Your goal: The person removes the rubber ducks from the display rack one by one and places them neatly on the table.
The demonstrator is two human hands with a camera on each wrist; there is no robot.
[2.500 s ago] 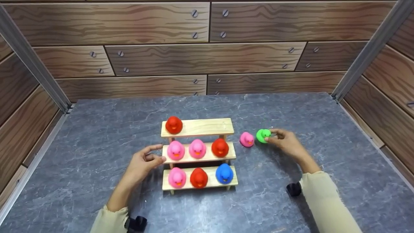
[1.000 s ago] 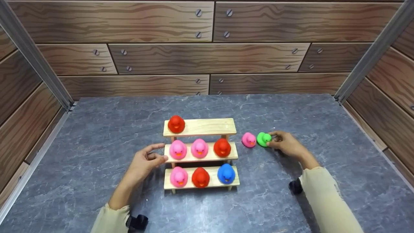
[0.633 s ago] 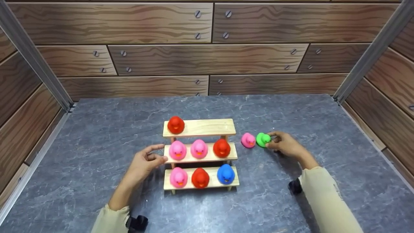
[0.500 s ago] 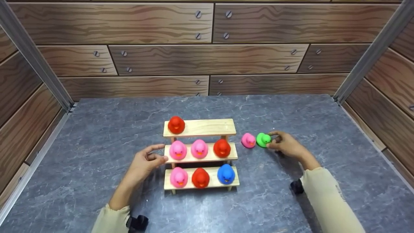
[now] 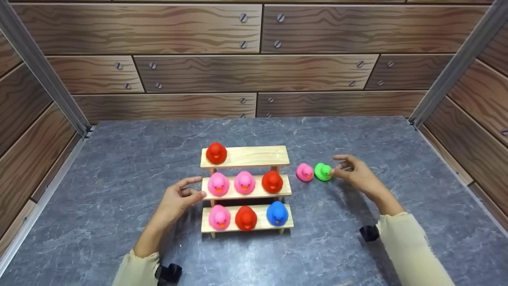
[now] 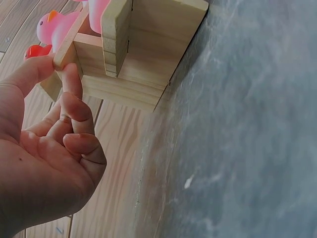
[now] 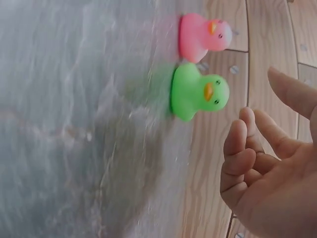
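Observation:
A three-tier wooden display stand (image 5: pixel 258 156) holds rubber ducks. My left hand (image 5: pixel 178 198) pinches the left end of its middle tier between thumb and index finger, as the left wrist view also shows. To the right of the stand, a green rubber duck (image 5: pixel 322 172) sits upright on the table beside a small pink rubber duck (image 5: pixel 304 172). My right hand (image 5: pixel 357 174) is just right of the green duck with thumb and index finger spread and nothing between them. In the right wrist view a gap shows between these fingers and the green duck (image 7: pixel 198 91).
On the top tier sits a red duck (image 5: pixel 216 153) at the left. The middle tier bears two pink ducks and a red duck (image 5: pixel 272 182); the bottom one has pink, red and blue ducks (image 5: pixel 277 213). Wood-patterned walls (image 5: pixel 254 71) enclose the grey marbled table (image 5: pixel 151 147).
My right hand has set the green duck down next to the pink one, let go of it and drawn slightly back to the right. My left hand keeps its hold on the stand.

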